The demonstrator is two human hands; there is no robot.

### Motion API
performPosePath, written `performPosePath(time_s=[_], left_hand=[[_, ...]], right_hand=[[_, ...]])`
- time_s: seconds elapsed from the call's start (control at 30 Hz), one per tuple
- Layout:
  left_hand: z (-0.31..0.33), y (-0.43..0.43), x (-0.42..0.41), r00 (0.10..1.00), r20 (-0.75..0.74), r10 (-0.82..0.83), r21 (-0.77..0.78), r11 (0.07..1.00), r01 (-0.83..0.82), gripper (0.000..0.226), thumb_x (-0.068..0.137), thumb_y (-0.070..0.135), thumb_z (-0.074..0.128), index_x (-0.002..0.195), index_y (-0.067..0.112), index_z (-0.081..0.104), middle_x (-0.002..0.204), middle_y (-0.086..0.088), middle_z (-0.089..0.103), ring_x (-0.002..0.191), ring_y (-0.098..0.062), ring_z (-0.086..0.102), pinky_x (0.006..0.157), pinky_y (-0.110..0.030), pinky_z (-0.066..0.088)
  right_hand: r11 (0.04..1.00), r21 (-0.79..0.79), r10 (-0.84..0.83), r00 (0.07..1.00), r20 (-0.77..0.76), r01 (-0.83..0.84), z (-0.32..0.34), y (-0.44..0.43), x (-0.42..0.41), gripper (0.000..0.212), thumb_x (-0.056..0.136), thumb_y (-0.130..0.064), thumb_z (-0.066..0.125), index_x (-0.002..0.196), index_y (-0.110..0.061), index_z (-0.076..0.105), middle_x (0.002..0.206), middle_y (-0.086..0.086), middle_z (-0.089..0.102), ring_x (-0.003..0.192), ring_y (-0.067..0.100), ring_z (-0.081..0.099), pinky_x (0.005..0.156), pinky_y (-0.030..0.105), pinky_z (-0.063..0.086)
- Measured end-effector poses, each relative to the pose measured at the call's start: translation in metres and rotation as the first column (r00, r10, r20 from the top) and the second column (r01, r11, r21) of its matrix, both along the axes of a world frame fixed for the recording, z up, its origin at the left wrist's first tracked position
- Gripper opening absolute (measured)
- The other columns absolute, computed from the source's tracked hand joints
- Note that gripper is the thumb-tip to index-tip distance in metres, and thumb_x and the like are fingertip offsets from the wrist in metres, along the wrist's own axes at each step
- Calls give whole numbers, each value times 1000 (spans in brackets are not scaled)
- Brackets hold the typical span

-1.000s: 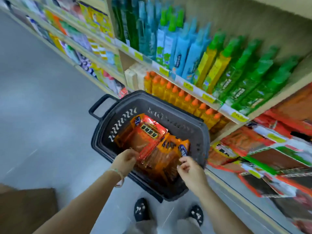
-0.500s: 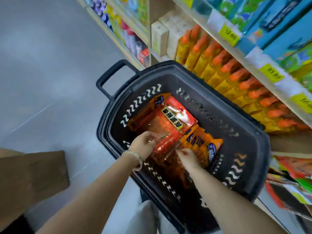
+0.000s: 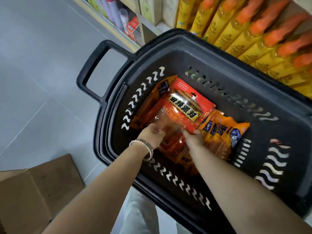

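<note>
A black shopping basket [image 3: 219, 54] stands on the floor below me, its handle [image 3: 94, 68] at the far left. Inside lies a red snack packet [image 3: 184, 107] with Chinese lettering, on top of orange packets [image 3: 224, 130]. My left hand [image 3: 152, 134], a bracelet on its wrist, grips the red packet's near left edge. My right hand [image 3: 194, 137] pinches its near right edge, thumb on top. Both hands reach deep into the basket, and their fingertips are hidden under the packet.
A shelf of yellow bottles with orange caps [image 3: 249, 31] runs along the right, close behind the basket. Boxes and small goods [image 3: 131, 26] fill the low shelf further back. A brown cardboard box [image 3: 33, 191] sits at lower left on the grey tiled floor [image 3: 42, 65].
The camera has dropped closer to the basket. Both hands have pushed further down into it, lowering the red packet onto the orange ones.
</note>
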State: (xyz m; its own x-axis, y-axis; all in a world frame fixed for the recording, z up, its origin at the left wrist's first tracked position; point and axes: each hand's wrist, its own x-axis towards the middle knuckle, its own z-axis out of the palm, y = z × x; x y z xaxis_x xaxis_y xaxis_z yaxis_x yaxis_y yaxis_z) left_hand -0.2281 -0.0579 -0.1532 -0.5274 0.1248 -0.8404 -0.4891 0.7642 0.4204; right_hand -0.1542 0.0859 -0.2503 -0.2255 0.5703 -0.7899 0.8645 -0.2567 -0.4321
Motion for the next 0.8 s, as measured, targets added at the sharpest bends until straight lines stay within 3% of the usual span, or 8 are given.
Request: performPosePath(time_s=[0.07, 0.17, 0.27, 0.4, 0.53, 0.6, 0.67, 0.8], left_hand=[[-3, -3, -5, 999, 12, -41, 17, 999, 41, 34, 90, 29, 53, 123, 22, 53, 113, 4, 60, 103, -17, 56, 87, -25, 40], [-6, -11, -13, 995, 28, -97, 23, 995, 96, 32, 89, 28, 54, 122, 24, 53, 114, 3, 61, 100, -15, 57, 84, -23, 41], [-4, -20, -25, 991, 21, -134, 6, 991, 134, 34, 89, 26, 56, 122, 24, 52, 110, 3, 62, 96, -14, 56, 82, -22, 40], [1, -22, -43, 979, -16, -204, 17, 979, 205, 39, 88, 33, 57, 125, 21, 51, 115, -1, 63, 100, -17, 57, 88, -24, 41], [18, -11, -64, 964, 22, -265, 81, 961, 263, 78, 74, 70, 54, 133, 20, 44, 126, -1, 57, 111, -21, 55, 99, -33, 41], [28, -3, -75, 966, 80, -247, 120, 964, 237, 94, 57, 83, 57, 128, 21, 51, 118, 0, 62, 105, -23, 60, 96, -38, 45], [33, -1, -86, 969, 25, -246, 104, 965, 242, 73, 60, 75, 65, 113, 24, 60, 100, 5, 66, 96, -20, 62, 87, -33, 47], [34, -10, -100, 855, -232, -465, -53, 883, 466, 34, 85, 45, 60, 108, 20, 59, 99, 0, 68, 90, -22, 62, 75, -28, 44]], right_hand=[[999, 39, -7, 1000, 16, 7, 5, -4, 7, 43, 78, -42, 73, 111, -17, 62, 104, 5, 68, 93, 25, 63, 75, 27, 47], [983, 168, -67, 997, -42, 73, 25, -10, 22, 38, 87, -33, 66, 119, -14, 61, 116, 7, 64, 112, 28, 58, 93, 29, 41], [960, 184, -193, 974, -120, 212, 58, -13, 40, 42, 93, -39, 56, 130, -19, 51, 132, 2, 54, 127, 27, 47, 108, 44, 35], [928, 51, -345, 903, -257, 369, 98, -2, 46, 12, 96, -26, 54, 100, -37, 57, 105, -14, 62, 111, 21, 59, 102, 44, 44], [883, -292, -450, 842, -298, 368, 120, 6, 41, 27, 89, -24, 63, 115, -29, 62, 113, 1, 69, 104, 22, 66, 87, 42, 54], [857, -427, -418, 873, -250, 288, 124, 2, 35, 56, 79, -34, 71, 131, -29, 52, 129, -1, 61, 117, 22, 59, 97, 47, 48], [845, -478, -374, 904, -207, 240, 124, -4, 23, 77, 69, -42, 74, 139, -31, 43, 134, -5, 54, 123, 22, 52, 105, 52, 40], [947, -287, -184, 974, -130, 141, 107, -17, -1, 51, 84, -52, 59, 125, -23, 52, 113, -7, 62, 99, 14, 59, 97, 36, 46]])
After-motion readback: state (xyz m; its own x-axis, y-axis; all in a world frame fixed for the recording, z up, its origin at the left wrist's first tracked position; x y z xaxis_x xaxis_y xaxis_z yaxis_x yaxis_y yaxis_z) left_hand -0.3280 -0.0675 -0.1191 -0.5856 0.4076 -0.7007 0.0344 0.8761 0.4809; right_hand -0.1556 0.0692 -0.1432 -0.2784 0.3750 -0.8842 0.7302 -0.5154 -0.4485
